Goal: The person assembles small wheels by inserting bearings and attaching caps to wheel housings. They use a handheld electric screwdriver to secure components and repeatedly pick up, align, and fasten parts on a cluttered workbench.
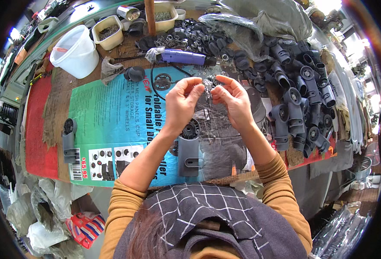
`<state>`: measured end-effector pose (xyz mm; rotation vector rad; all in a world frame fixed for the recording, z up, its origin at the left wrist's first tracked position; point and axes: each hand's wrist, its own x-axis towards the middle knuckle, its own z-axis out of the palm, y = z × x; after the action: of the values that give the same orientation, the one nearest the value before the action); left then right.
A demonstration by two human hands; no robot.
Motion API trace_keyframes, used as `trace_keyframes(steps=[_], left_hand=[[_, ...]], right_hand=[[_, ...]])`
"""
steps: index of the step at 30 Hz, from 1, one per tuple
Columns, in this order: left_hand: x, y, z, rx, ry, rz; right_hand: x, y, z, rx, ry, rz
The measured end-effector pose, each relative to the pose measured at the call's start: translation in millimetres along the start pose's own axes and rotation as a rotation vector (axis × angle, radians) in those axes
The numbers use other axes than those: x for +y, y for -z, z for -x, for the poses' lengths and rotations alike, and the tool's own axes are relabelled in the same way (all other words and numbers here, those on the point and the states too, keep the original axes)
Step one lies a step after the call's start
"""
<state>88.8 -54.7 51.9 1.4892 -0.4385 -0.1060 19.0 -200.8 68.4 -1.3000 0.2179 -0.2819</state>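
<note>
My left hand (182, 102) and my right hand (234, 102) meet over the middle of the bench, each with thumb and fingers pinched together. Between the fingertips is a tangled cluster of small shiny wire springs (209, 84), gripped from both sides. Single pieces in it are too small to tell apart. Just below my left hand lies a grey plastic joint part with a round toothed hub (188, 152). A similar grey part (69, 140) lies at the left of the bench. Beyond my hands rests a purple power screwdriver (184, 56).
A printed cardboard sheet (99, 114) covers the bench. At the right is a heap of grey plastic joints (305, 97); black caps and wire rings (199, 39) are piled at the back. A white bucket (75, 54) and a tub of small parts (108, 33) stand back left, near a wooden post (150, 17).
</note>
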Motion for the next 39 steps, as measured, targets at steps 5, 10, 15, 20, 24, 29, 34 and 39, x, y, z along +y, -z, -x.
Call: trace_keyframes(steps=[5,10,15,20,24,29,34,39], left_hand=[[-32.8,23.5,-17.0,0.035,0.124,0.194],[-48.2,36.7,-49.1,0.028,0.028,-0.097],[-17.1,67.7,-10.3,-0.048,-0.297,-0.414],[-8.6,66.3,74.6,-0.517,0.074,-0.856],[-14.7,57.6,86.1,-0.319,-0.006,-0.816],[-13.3,52.5,85.3,-0.295,0.051,-0.815],[-14.9,47.7,86.9,-0.243,0.025,-0.811],[-14.6,49.6,86.8,-0.281,0.058,-0.829]], right_hand=[[-2.9,6.9,7.6,-0.066,0.160,0.363],[8.6,26.0,7.3,0.048,0.181,0.618],[20.7,35.7,33.5,-0.119,0.150,1.007],[22.2,7.5,47.5,-0.179,0.278,0.918],[28.5,-21.7,49.3,-0.361,0.322,0.959],[36.5,-29.0,41.9,-0.359,0.335,1.031],[27.9,-32.1,44.1,-0.381,0.443,1.051],[4.4,-7.7,9.9,-0.186,0.290,0.931]])
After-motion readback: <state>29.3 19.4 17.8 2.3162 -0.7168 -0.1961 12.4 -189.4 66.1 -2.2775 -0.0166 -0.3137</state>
